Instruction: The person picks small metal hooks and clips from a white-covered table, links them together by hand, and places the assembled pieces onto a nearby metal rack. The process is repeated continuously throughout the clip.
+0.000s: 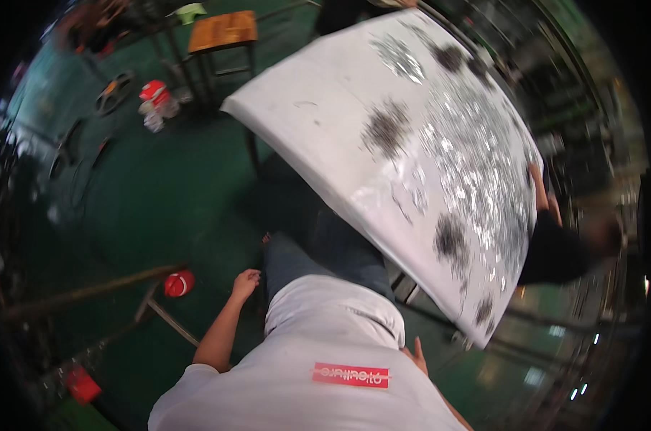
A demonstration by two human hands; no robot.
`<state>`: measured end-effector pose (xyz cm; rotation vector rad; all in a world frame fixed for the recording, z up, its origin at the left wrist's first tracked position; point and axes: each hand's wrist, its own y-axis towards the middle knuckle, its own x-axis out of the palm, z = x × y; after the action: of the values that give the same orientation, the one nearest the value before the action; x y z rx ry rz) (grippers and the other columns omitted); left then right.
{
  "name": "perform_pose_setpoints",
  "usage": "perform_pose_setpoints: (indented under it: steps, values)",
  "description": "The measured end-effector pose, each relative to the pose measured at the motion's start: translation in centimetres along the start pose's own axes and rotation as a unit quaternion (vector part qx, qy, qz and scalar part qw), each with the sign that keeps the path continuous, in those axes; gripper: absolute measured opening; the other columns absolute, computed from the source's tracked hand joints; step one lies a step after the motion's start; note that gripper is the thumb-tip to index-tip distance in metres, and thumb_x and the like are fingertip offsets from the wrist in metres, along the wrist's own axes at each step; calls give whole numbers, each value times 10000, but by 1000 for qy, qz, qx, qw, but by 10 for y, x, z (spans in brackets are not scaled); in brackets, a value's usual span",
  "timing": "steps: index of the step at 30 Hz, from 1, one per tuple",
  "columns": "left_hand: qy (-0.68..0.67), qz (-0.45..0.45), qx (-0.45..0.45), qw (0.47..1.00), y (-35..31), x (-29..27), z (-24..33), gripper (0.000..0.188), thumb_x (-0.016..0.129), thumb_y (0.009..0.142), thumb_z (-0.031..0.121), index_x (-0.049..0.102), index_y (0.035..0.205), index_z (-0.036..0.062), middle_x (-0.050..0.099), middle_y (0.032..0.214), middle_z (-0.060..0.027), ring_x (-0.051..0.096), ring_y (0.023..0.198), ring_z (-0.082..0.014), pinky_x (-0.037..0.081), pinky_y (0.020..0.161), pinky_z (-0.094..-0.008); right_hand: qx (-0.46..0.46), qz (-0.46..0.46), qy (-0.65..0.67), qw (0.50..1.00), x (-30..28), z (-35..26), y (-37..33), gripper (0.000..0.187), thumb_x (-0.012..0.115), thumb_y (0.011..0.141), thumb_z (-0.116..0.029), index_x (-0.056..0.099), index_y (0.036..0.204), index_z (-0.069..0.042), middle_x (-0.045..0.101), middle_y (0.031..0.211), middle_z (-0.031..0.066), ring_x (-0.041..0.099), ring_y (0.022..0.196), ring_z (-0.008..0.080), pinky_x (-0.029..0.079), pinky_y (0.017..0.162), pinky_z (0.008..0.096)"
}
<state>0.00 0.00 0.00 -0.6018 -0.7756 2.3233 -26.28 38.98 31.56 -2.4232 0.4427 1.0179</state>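
Note:
My left hand point(247, 282) hangs beside my left thigh, its fingers loosely bent and nothing seen in it. Low at my right hip, my right hand point(417, 355) shows only in part behind my shirt; the fingers that show are stretched out. Both hands are apart from the white-covered table point(325, 108) in front of me. Shiny silver slivers point(476, 158) are spread over its right half. Several dark heaps of thin, needle-like pieces point(386, 129) lie among and beside them; their exact kind is too blurred to tell.
At the table's right edge a person in a dark sleeve point(555, 248) reaches onto it; another stands at its far edge. A wooden stool point(223, 32) stands at the far left. Red-and-white containers point(154, 97), a red round tub point(179, 283) and a wooden bar point(88, 291) are on my left.

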Motion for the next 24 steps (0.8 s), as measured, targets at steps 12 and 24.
perform_pose_setpoints:
  steps: [12, 24]
  values:
    - [63, -51, 464, 882, -36, 126, 303, 184, 527, 907, 24, 662, 1032, 21, 694, 941, -111, 680, 829, -180, 519, 734, -272, 108, -97, -202, 969, 88, 33, -93, 346, 484, 876, -160, 479, 1180, 5, 534, 1102, 193, 429, 1250, 318, 275, 1117, 509]
    - [133, 18, 516, 846, 41, 201, 383, 190, 577, 852, 32, 666, 1019, 16, 661, 882, -99, 634, 724, -196, 497, 661, -292, 24, -174, 107, 979, -53, 62, 17, 180, 611, 800, -180, 595, 944, -73, 617, 1000, 125, 618, 937, 358, 515, 767, 463]
